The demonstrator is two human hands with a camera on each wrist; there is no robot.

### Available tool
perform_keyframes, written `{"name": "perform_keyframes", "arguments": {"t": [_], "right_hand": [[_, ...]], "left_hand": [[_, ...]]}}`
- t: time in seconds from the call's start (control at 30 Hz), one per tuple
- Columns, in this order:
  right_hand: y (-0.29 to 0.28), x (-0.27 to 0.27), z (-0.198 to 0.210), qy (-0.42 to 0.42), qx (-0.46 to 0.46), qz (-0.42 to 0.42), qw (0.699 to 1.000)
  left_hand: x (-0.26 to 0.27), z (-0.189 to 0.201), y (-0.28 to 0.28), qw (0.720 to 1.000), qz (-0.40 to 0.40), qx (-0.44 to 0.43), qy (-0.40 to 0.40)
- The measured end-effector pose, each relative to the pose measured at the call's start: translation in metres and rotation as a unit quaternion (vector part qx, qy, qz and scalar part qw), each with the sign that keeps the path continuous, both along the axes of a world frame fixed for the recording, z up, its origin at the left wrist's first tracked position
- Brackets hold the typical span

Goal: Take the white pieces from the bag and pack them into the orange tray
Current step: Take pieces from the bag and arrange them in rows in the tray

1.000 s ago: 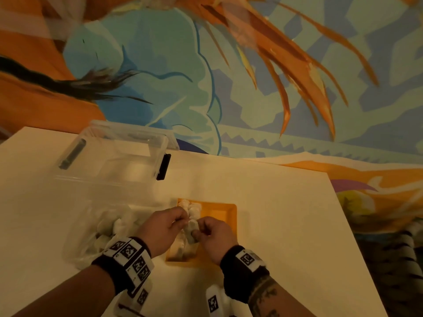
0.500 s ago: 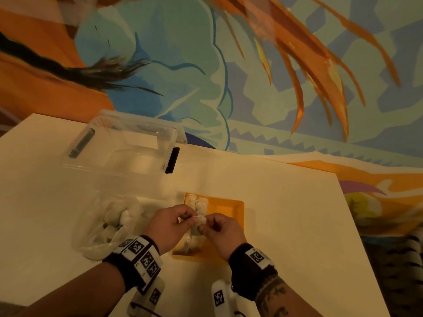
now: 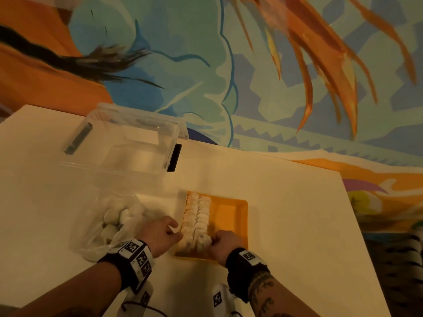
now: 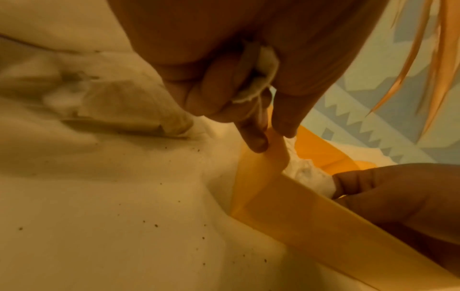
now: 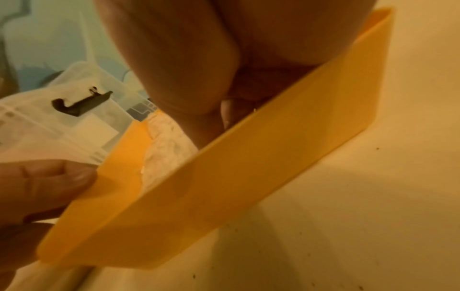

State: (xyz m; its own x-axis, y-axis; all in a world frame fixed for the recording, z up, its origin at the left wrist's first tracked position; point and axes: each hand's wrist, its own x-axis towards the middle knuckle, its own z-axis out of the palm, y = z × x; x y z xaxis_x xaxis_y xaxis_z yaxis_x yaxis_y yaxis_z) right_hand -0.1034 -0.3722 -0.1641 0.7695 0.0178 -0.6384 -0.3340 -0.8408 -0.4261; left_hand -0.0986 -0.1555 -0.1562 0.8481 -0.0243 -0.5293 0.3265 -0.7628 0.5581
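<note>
The orange tray lies on the table with two rows of white pieces along its left side. My left hand is at the tray's left wall; in the left wrist view its thumb and index finger pinch that wall, while its curled fingers keep a white piece in the palm. My right hand is inside the tray, its fingers curled on the white piece at the near end of the second row. The clear bag with several more pieces lies left of the tray.
A clear plastic box with black latches stands behind the bag, at the table's far edge. The tray's right half is bare orange. Bare table lies right of the tray, up to the right edge.
Both hands held a piece together over the tray's near end. Now the left hand has drawn back to the tray's left wall and the right hand has gone down into the tray.
</note>
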Motion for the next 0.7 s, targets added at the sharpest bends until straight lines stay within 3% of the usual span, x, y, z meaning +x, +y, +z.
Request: {"name": "perform_keyframes", "arguments": {"t": [0.4, 0.7], "right_hand": [[0.011, 0.007, -0.024, 0.057, -0.034, -0.061, 0.996], [0.020, 0.011, -0.031, 0.038, -0.054, -0.052, 0.996]], "left_hand": [[0.005, -0.002, 0.001, 1.000, -0.003, -0.018, 0.014], [0.006, -0.003, 0.003, 1.000, -0.007, -0.022, 0.019]]}}
